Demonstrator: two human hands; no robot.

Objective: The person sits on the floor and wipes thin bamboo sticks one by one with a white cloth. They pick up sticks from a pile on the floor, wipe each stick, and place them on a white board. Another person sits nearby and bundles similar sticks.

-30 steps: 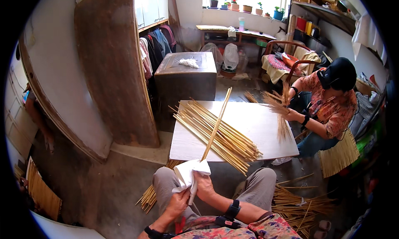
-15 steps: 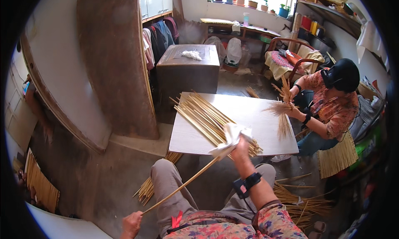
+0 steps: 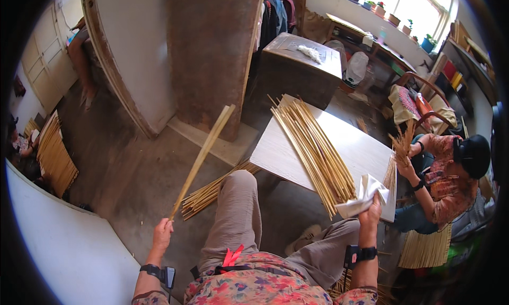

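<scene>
Lower left of the frame, the left hand is closed around the bottom end of a long bamboo strip that angles up toward the middle. Right of centre, a bundle of strips lies on the white worktop. Lower right, the right hand pinches a white cloth at the bundle's near end.
</scene>
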